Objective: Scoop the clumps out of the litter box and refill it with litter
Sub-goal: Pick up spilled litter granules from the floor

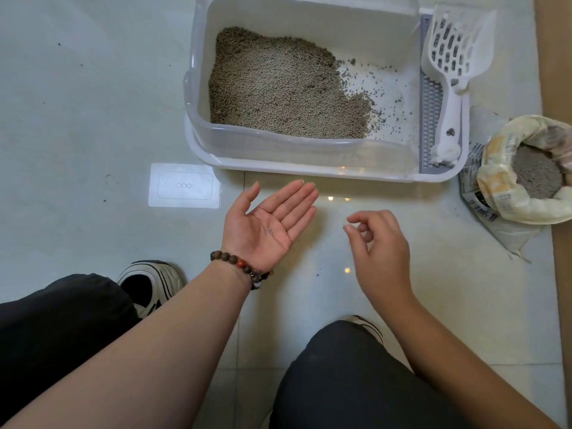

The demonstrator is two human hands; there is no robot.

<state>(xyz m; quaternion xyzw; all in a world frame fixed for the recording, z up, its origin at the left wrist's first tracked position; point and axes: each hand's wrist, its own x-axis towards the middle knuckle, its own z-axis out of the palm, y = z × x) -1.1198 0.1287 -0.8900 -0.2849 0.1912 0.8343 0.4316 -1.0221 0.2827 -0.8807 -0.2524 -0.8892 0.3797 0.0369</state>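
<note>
A white litter box stands on the tiled floor ahead of me. Grey-brown litter is heaped on its left side; the right part of its bottom is nearly bare, with scattered grains. A white slotted scoop lies on the box's grey grated step at the right. An open bag of grey litter sits on the floor to the right. My left hand is held palm up in front of the box, fingers straight, a few specks on the palm. My right hand hovers beside it, fingers loosely curled, holding nothing.
My knees in dark trousers and two black-and-white shoes are at the bottom of the view. A pale rectangular reflection lies on the glossy floor left of my hand. A brown surface runs along the right edge. Small dark specks dot the tiles.
</note>
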